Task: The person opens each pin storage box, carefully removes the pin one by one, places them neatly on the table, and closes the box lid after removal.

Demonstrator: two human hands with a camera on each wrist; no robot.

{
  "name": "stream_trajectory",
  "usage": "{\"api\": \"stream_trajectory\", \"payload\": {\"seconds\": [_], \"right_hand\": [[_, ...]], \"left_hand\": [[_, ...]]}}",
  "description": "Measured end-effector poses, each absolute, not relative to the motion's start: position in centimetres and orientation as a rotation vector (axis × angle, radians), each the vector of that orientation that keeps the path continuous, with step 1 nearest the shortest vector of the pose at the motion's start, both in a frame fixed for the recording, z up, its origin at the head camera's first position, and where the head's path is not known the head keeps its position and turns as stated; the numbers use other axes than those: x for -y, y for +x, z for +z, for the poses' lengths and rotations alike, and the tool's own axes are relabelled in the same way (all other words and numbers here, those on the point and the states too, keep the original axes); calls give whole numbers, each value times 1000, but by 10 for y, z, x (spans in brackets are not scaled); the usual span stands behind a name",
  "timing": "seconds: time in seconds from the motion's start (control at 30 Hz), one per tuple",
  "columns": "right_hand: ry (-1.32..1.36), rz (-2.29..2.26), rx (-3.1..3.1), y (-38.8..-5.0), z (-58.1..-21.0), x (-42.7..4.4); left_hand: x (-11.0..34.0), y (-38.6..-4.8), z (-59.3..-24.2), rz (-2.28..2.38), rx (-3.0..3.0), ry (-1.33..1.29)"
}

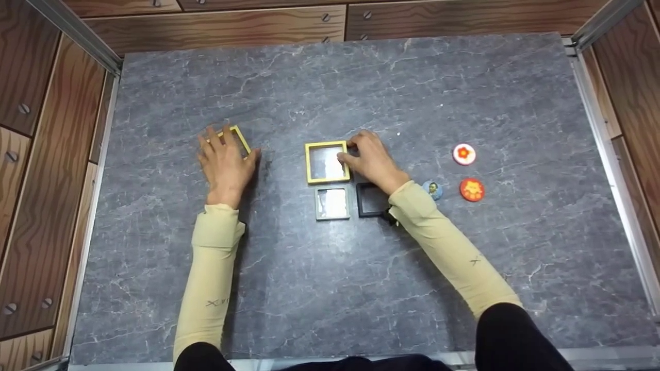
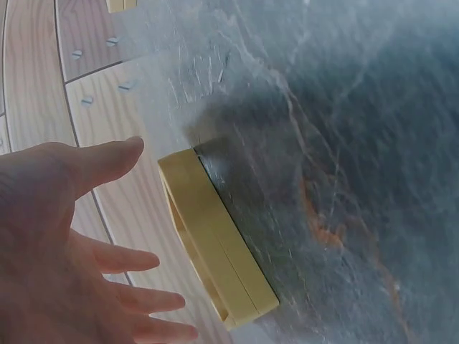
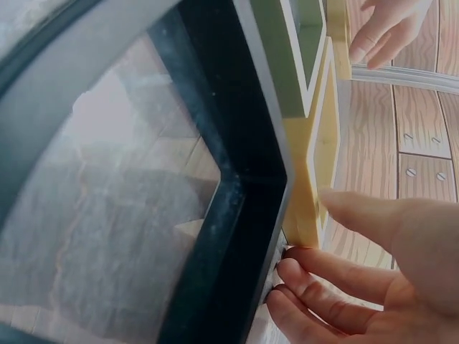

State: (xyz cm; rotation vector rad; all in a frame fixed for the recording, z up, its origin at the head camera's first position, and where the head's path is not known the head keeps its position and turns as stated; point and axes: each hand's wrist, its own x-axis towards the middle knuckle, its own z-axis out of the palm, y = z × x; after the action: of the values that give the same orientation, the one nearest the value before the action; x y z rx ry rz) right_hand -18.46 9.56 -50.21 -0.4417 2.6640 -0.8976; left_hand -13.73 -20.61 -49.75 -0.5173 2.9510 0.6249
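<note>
In the head view my left hand (image 1: 225, 165) is over a tilted yellow square frame (image 1: 242, 138), partly hiding it. The left wrist view shows that hand's thumb and fingers spread apart, with a gap to the yellow frame (image 2: 219, 236). My right hand (image 1: 375, 161) pinches the right side of another yellow frame (image 1: 327, 181) with a clear middle. In the right wrist view the thumb rests on the top rim of this yellow frame (image 3: 303, 179), and the fingers are at its outer side. Just below it lie a smaller grey-green frame (image 1: 332, 218) and a black frame (image 1: 367, 214), partly covered by the right wrist.
Right of the right arm lie three round badges: a white one with a red flower (image 1: 464, 154), an orange-red one (image 1: 472, 189) and a blue one (image 1: 433, 189) beside the sleeve. The grey marbled tabletop (image 1: 289, 93) is bordered by wood-patterned panels (image 1: 216, 28).
</note>
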Motion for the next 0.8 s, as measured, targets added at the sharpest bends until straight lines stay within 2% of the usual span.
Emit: {"api": "stream_trajectory", "payload": {"seconds": [0.47,0.8], "right_hand": [[-350,-914,-2648,-193,-493,-85],[-376,-865,-2665,-193,-489,-75]], "left_hand": [[213,-136,-499,605,-2933,-619],[208,-139,-503,610,-2960,-594]]}}
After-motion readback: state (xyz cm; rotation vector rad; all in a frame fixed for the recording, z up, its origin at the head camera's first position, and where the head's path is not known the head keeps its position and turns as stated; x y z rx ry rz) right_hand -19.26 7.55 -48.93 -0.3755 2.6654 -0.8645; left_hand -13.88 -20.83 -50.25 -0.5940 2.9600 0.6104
